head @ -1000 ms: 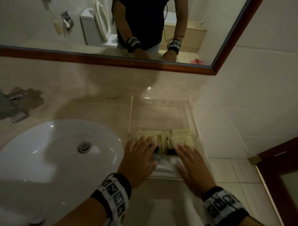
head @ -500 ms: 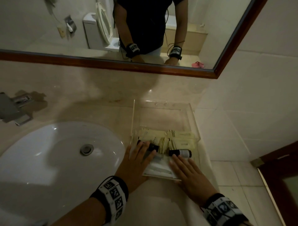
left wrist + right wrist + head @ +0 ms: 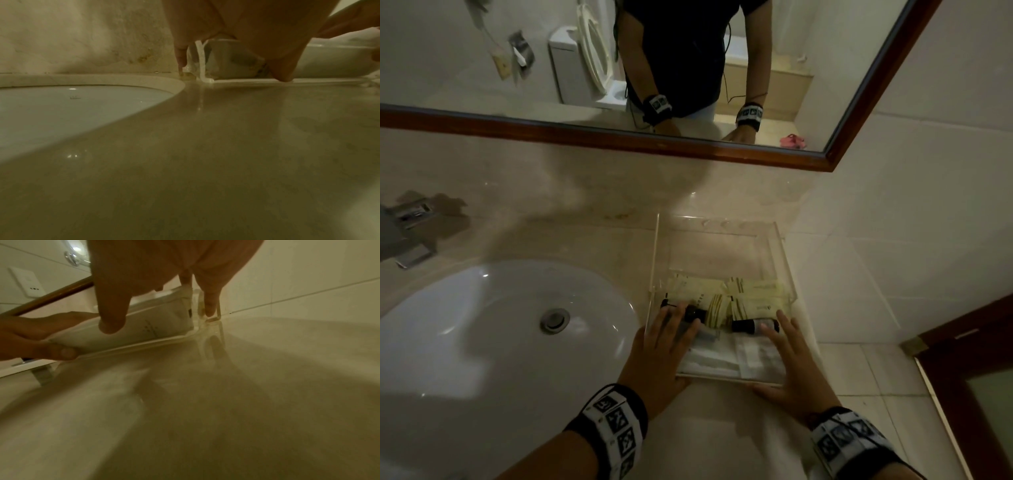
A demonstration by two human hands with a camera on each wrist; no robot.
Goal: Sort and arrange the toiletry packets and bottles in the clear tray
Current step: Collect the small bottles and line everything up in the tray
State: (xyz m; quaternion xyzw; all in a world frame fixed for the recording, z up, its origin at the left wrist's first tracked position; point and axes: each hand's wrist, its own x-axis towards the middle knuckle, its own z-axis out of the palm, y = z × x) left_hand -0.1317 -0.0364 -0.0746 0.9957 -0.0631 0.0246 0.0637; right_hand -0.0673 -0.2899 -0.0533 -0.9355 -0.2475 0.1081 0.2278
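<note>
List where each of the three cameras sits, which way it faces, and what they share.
Head: above the counter, facing down at the clear plastic tray, white oval sink and wood-framed mirror; both forearms show.
Left wrist: low over the beige counter, facing the tray's near left corner; left hand above.
Right wrist: low, facing the tray's near right corner; right hand above.
Shared: tray in all.

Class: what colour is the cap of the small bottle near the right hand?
Black cap on the small bottle; head view.

Your left hand point(image 3: 664, 346) and right hand point(image 3: 796, 366) lie palm-down, fingers spread forward. Both forearms extend ahead, each wrist wearing a patterned band.
</note>
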